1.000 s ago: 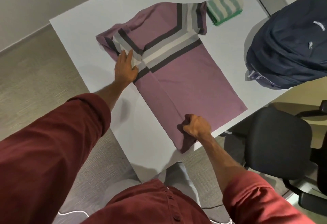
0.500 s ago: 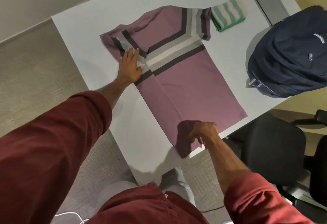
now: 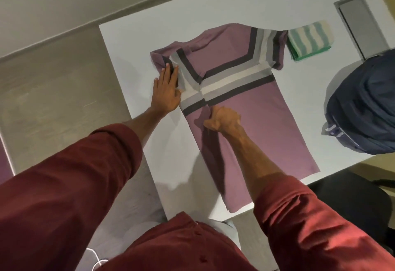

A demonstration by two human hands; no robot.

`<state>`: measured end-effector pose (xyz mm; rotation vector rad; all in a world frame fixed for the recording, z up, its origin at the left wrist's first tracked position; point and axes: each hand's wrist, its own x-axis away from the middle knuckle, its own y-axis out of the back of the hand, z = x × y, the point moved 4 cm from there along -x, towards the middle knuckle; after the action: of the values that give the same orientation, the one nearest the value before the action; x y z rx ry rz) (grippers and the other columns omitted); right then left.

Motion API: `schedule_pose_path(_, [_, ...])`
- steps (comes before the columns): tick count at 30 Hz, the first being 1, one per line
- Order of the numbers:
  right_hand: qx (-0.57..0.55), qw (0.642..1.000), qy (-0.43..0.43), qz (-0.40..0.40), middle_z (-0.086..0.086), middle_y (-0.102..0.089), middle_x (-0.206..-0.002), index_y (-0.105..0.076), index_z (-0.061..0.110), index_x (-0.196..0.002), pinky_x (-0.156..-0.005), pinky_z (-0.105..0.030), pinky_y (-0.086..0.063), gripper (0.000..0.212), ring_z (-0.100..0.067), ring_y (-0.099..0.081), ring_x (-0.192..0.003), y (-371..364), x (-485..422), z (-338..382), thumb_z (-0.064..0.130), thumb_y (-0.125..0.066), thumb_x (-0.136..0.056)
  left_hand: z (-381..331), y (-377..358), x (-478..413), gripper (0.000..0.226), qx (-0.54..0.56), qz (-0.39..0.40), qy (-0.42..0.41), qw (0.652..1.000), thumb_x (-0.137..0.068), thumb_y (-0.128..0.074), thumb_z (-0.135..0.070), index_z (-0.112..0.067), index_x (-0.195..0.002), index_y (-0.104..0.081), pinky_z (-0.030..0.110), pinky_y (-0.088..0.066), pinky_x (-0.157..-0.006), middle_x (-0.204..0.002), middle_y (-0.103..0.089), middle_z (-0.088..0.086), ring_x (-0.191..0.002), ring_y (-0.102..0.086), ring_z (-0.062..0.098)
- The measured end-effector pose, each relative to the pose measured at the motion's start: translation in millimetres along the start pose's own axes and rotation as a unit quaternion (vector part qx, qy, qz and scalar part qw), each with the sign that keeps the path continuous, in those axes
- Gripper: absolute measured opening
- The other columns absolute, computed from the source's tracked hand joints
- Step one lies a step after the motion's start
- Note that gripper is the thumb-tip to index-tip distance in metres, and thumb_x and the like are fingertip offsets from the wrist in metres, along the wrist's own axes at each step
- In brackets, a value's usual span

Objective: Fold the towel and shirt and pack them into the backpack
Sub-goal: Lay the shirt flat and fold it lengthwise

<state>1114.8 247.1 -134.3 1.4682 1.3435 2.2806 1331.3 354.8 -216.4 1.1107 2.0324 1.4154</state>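
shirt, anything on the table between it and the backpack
Nothing visible does: bare table separates the shirt from the backpack. The folded towel lies off that path, beside the shirt's far sleeve.

The backpack [image 3: 367, 101] is cut off by the frame's right edge.

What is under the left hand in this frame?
The left hand lies flat on the folded-in sleeve of the purple striped shirt, at the shirt's edge on the white table. The fabric directly beneath the palm is covered, so its creases cannot be seen.
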Motion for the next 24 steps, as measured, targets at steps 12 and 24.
schedule_pose_path(12, [-0.222,0.962,0.000,-0.157,-0.008,-0.064,-0.122,-0.053,0.016,-0.135,-0.093,-0.049,-0.058,0.049,-0.029,-0.066,-0.105,61.1,-84.8,49.3,0.028,-0.073,-0.091,16.8,18.6,-2.0,0.085,0.041,0.021,0.054,0.998,-0.109,-0.054,-0.039,-0.024,-0.172,0.000,0.068,-0.017,-0.129,-0.181,0.004,0.008,-0.166,-0.005,0.034])
schedule_pose_path(24, [-0.443,0.891,-0.018,-0.100,-0.009,-0.077,-0.086,-0.075,0.009,-0.091,-0.080,-0.047,-0.067,0.024,-0.029,-0.078,-0.079,69.0,-167.8,75.9,0.032,-0.082,-0.095,35.1,26.5,-14.3,0.081,0.067,0.040,0.054,0.996,-0.109,-0.030,-0.062,-0.026,-0.172,0.006,0.066,-0.014,-0.131,-0.181,0.005,0.006,-0.166,-0.005,0.032])
